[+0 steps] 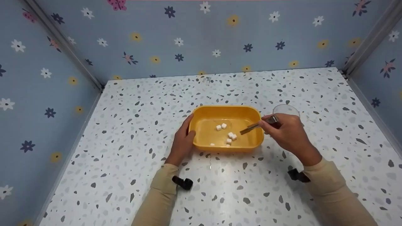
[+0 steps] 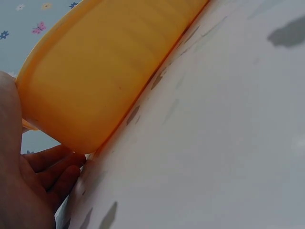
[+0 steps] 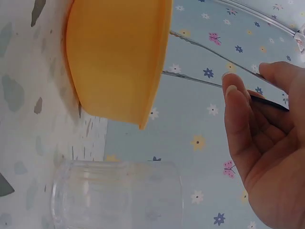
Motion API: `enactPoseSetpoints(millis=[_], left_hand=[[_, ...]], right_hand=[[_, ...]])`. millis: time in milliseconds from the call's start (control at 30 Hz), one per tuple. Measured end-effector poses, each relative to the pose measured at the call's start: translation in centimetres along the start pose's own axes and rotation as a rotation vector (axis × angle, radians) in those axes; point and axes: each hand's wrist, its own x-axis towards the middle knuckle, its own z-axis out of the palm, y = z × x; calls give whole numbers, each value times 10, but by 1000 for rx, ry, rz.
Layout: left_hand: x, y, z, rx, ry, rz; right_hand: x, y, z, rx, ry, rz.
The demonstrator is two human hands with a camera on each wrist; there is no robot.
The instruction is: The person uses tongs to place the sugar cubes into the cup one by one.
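A yellow-orange rectangular tub [image 1: 226,148] holds several small white cubes [image 1: 229,141] scattered on its floor. My left hand [image 1: 182,142] grips the tub's left end, thumb at the rim; in the left wrist view its fingers [image 2: 59,174] curl by the tub's lower corner. My right hand [image 1: 287,133] pinches metal tweezers [image 1: 251,127] between thumb and fingers. Their tips reach over the right part of the tub, near the cubes; the right wrist view shows the two arms [image 3: 198,80] spread apart, with the tips hidden behind the tub wall.
A clear plastic cup [image 3: 119,191] stands to the right of the tub, partly behind my right hand in the head view. The speckled white table [image 1: 141,103] is bordered by blue flowered panels [image 1: 194,34] at the back and both sides.
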Motion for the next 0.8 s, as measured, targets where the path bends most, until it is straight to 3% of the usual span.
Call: enactPoseSetpoints(millis=[167,433,800], left_hand=[[0,0,0,1,-1,0],[0,0,0,-9,-10,-14],[1,0,0,-6,-1,9]], right_hand=[[-4,-3,10,71,-51,45],[-7,-1,24,-33,-47,-54],[-9,-3,33,-43,-122,-56]])
